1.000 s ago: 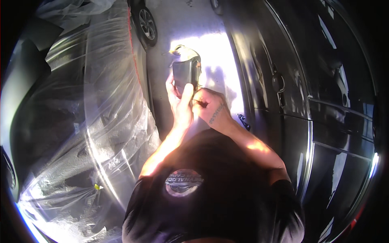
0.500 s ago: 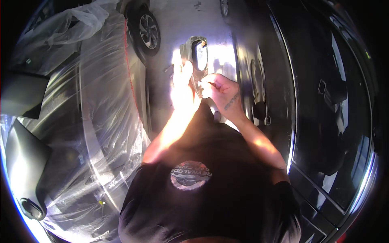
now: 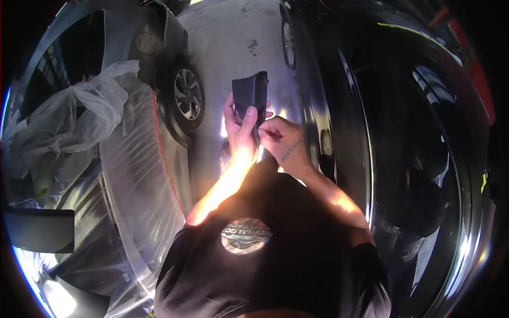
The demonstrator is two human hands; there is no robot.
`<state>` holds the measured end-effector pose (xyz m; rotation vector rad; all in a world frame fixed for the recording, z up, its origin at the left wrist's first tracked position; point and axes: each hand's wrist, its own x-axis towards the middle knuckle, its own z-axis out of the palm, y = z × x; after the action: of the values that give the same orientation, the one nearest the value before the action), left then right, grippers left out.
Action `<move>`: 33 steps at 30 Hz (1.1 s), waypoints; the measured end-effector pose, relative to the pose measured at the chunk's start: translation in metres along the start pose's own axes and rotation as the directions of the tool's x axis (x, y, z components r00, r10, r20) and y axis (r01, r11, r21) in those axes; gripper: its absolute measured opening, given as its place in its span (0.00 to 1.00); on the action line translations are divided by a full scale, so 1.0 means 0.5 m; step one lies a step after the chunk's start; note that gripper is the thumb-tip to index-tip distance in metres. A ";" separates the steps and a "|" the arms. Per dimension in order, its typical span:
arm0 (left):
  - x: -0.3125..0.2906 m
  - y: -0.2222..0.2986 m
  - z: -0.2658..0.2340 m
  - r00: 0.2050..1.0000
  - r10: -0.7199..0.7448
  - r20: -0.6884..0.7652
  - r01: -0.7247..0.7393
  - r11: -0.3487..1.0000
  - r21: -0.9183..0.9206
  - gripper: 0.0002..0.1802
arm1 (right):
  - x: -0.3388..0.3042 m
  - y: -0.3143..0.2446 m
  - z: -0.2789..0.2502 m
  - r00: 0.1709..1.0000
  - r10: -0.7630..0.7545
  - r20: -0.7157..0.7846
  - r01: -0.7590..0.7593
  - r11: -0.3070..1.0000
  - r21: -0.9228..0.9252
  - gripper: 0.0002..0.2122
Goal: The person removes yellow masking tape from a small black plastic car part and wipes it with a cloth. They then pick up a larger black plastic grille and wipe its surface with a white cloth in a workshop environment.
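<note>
Hands grip dark panel btwn two cars.

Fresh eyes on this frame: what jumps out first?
At centre, the left hand holds up a dark curved panel piece while the right hand pinches at its lower edge, both lit by a bright patch of sun. To the left sits a car draped in clear plastic sheeting; along the right runs a glossy black car.

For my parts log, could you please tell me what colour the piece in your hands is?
Dark grey to black piece, head view.
</note>
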<state>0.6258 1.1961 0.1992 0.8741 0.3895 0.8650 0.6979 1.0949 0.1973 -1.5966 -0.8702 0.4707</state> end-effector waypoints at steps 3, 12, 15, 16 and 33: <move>0.126 -0.007 0.011 0.999 0.032 -0.015 -0.031 0.996 0.087 0.38 | 0.131 0.029 0.014 0.994 -0.089 -0.064 0.089 0.996 -0.009 0.05; 0.462 -0.014 -0.006 0.995 -0.079 -0.068 0.073 0.993 -0.093 0.27 | 0.461 0.078 0.033 0.997 0.072 0.017 -0.074 0.980 0.184 0.02; 0.570 -0.022 -0.030 0.983 -0.168 -0.069 0.161 0.982 -0.098 0.30 | 0.573 0.115 0.038 0.986 0.127 0.105 -0.154 0.934 0.323 0.02; 0.609 -0.025 -0.040 0.979 -0.195 -0.066 0.186 0.975 -0.122 0.31 | 0.613 0.122 0.038 0.977 0.157 0.142 -0.200 0.908 0.369 0.01; 1.192 -0.007 -0.014 0.952 -0.296 -0.077 0.247 0.893 -0.377 0.36 | 1.247 0.134 -0.037 0.973 0.114 0.200 -0.202 0.841 0.502 0.03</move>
<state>0.9860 1.6704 0.2152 0.4060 0.4389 0.7050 1.1279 1.5499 0.2393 -1.1378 -0.6546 0.8872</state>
